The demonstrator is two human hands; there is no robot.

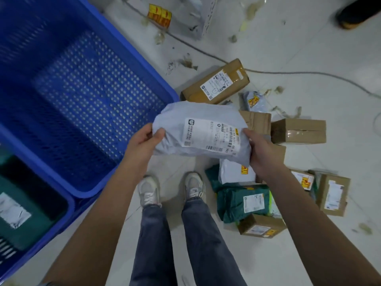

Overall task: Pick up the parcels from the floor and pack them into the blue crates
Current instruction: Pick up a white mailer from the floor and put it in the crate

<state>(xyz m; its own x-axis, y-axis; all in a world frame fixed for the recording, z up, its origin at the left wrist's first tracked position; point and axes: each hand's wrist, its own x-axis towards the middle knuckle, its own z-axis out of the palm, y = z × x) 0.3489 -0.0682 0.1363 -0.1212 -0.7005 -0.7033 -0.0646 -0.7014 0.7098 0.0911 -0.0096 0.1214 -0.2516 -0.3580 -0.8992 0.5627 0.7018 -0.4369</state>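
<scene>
Two hands mine, left hand (142,141) and right hand (261,149) gripping the grey mailer (198,131) ends, beside the blue crate (127,65), above floor parcels (243,203).

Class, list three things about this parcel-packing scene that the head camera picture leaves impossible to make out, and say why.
1. Head view: the print on the grey mailer's label is too small and blurred to read.
2. Head view: how full the lower blue crate is; the left and bottom edges cut it off.
3. Head view: the carton behind the mailer is mostly hidden by it and by the right hand.
</scene>
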